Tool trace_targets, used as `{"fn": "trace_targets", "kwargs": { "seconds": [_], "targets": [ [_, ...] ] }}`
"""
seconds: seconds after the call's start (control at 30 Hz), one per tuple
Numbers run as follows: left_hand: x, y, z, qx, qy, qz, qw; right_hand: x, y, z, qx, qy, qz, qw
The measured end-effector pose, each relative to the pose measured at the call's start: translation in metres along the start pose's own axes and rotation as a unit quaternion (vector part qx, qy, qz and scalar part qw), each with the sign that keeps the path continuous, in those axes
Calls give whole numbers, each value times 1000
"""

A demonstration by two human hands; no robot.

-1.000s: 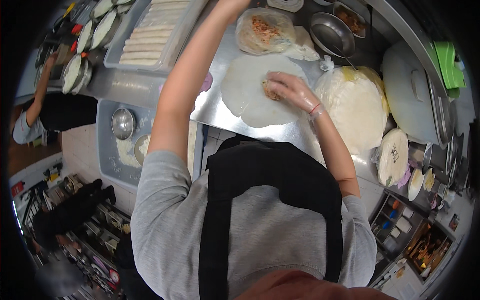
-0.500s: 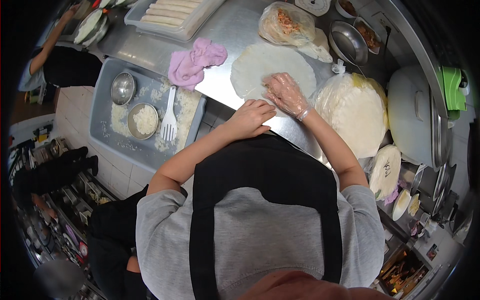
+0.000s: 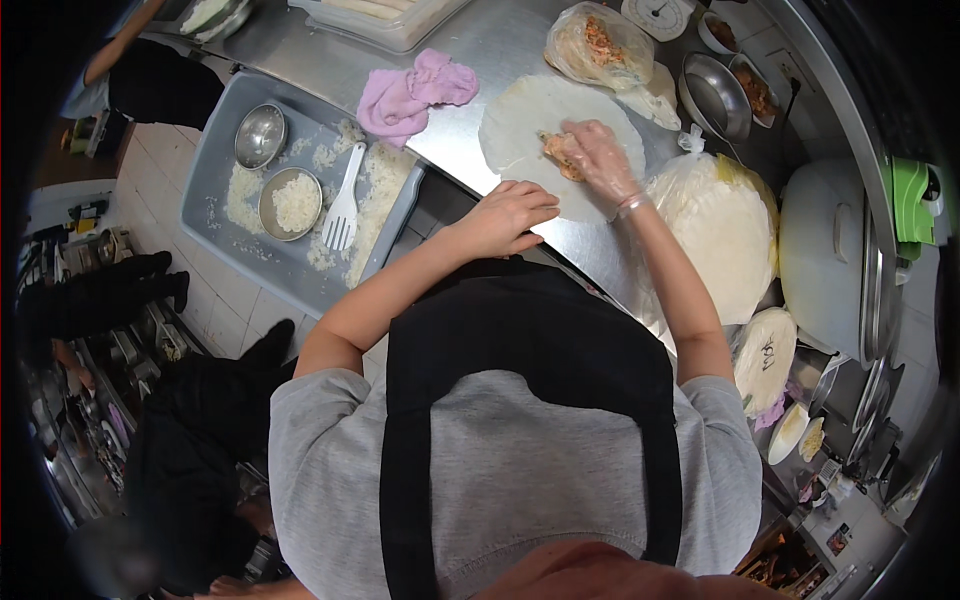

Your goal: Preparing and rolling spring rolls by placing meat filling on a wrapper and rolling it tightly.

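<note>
A thin round white wrapper sheet (image 3: 515,120) lies flat on the steel counter, with an orange, shredded-looking filling (image 3: 560,155) near its middle. My right hand (image 3: 597,163), in a clear plastic glove, has its fingers curled on the right side of that filling and hides part of it. My bare left hand (image 3: 508,214) rests at the counter's near edge, beside the wrapper's lower left rim. Its fingers lie extended and hold nothing. Right of my gloved hand sits a thick stack of white wrappers (image 3: 710,240) in clear plastic.
A bag of orange filling (image 3: 598,50) stands beyond the wrapper, near a steel bowl (image 3: 714,97). A pink cloth (image 3: 410,100) lies left. At lower left, a grey tub (image 3: 215,215) holds bowls, white shreds and a slotted spatula (image 3: 342,215). Other people stand at left.
My right hand has shifted slightly away on the wrapper, and the orange filling beneath it now shows. My left hand stays at the counter edge. The whole view has shifted a little.
</note>
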State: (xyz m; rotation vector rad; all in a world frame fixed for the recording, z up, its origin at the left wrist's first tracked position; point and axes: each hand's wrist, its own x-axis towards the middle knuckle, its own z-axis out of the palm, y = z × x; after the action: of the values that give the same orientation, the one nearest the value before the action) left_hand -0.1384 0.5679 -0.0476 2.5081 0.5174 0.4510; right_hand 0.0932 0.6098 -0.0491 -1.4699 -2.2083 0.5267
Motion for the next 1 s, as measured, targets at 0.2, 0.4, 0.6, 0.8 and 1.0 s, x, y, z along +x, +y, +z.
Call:
{"fn": "trace_targets", "kwargs": {
  "seconds": [0.2,0.4,0.6,0.8,1.0],
  "targets": [
    [-1,3,1,6,6,-3,1000,1,-25,23,-64,4,-12,998],
    [-3,1,3,9,17,-1,1000,5,-12,11,16,34,-62,997],
    [-3,1,3,8,10,-5,1000,-11,-4,7,-28,-2,-45,999],
    [-4,0,5,-2,7,-9,1000,7,-27,2,-30,44,-24,998],
    [-2,-1,6,4,7,-3,1000,16,-19,25,-40,-7,-25,999]
  ]
}}
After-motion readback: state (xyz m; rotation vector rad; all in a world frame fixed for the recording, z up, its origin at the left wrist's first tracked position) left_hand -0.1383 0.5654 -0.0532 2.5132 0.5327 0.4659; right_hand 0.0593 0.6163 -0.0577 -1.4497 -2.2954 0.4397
